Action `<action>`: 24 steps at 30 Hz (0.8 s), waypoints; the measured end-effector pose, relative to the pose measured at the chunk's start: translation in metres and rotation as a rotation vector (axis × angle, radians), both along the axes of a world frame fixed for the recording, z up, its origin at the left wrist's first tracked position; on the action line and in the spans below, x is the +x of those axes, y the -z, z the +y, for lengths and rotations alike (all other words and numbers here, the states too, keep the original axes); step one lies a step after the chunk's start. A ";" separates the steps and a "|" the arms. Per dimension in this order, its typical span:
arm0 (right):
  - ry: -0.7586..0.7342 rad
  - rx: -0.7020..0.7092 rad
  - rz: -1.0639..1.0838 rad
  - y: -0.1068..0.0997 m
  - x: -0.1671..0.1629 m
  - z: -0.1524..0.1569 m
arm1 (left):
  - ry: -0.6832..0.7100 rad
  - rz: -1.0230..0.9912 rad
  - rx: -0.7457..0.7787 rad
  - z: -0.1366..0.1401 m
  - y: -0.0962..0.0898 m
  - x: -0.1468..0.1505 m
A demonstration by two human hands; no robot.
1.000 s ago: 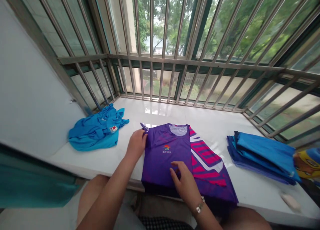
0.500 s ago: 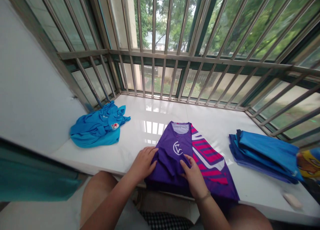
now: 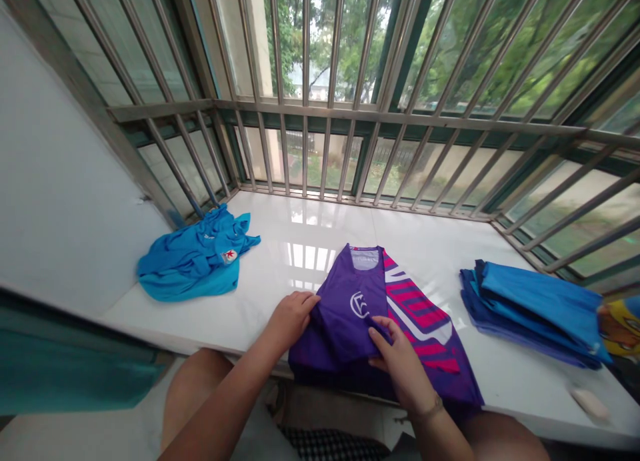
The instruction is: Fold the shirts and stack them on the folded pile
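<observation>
A purple jersey (image 3: 340, 314) with a white round logo lies partly folded on the white sill, its collar away from me. Its pink-striped side (image 3: 425, 314) spreads to the right, and the lower end hangs over the front edge. My left hand (image 3: 294, 319) is closed on the jersey's left edge, thumb hidden behind the fingers. On the front panel, just below the logo, my right hand (image 3: 400, 361) pinches a bit of the purple cloth between thumb and fingers.
A crumpled blue shirt (image 3: 195, 257) lies at the left by the wall. Folded blue clothes (image 3: 540, 307) are stacked at the right, beside a yellow patterned item (image 3: 623, 327) and a small pale object (image 3: 590, 404). Metal bars (image 3: 330, 114) line the sill's far side.
My right hand has shifted slightly right and down, drawing the purple cloth with it. The raised fold between my hands has flattened. My left hand has barely moved.
</observation>
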State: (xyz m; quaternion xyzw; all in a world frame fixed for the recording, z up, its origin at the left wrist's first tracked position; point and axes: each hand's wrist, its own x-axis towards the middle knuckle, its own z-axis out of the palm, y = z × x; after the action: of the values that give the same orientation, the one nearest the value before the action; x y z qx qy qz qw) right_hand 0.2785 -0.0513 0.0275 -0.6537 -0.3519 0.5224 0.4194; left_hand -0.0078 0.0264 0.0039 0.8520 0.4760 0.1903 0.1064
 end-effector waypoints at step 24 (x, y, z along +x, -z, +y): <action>-0.488 0.272 -1.054 -0.004 -0.059 0.254 | -0.015 -0.082 -0.036 0.001 -0.001 -0.024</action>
State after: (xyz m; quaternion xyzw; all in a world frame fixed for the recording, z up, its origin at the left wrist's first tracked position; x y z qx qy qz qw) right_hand 0.2196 0.2032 0.0318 -0.6655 -0.7165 0.1589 0.1359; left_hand -0.0316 0.0278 0.0045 0.8378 0.4809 0.2174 0.1397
